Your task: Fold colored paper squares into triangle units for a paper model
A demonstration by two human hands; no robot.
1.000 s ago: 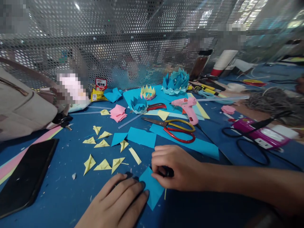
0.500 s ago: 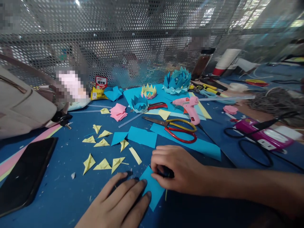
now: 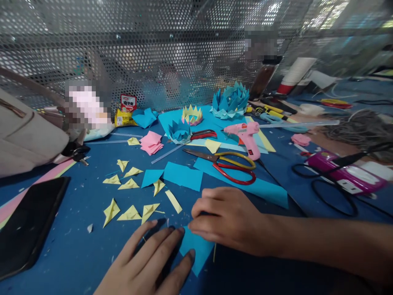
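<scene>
A small blue paper piece (image 3: 198,252) lies on the table in front of me, its upper end under my right hand. My right hand (image 3: 227,219) has its fingers curled and pressed together on that upper end; the fingertips partly hide the paper. My left hand (image 3: 153,258) lies flat with fingers spread, its fingertips at the paper's left edge. Several folded yellow paper pieces (image 3: 129,213) lie beyond my left hand, with a yellow strip (image 3: 173,201) near them. Scissors (image 3: 235,164) with red and yellow handles rest beyond my right hand, by a long blue strip (image 3: 267,189).
A pink glue gun (image 3: 250,139) lies at the back right, its cord running forward. Blue paper flowers (image 3: 230,102) stand at the back. A phone (image 3: 33,225) and a bag (image 3: 27,131) are left; a purple power strip (image 3: 346,172) with cables is right.
My right hand has shifted slightly left, its fingers closing down over the paper's upper end. The paper's upper corner, seen before, now looks folded over or covered. My left hand has barely moved.
</scene>
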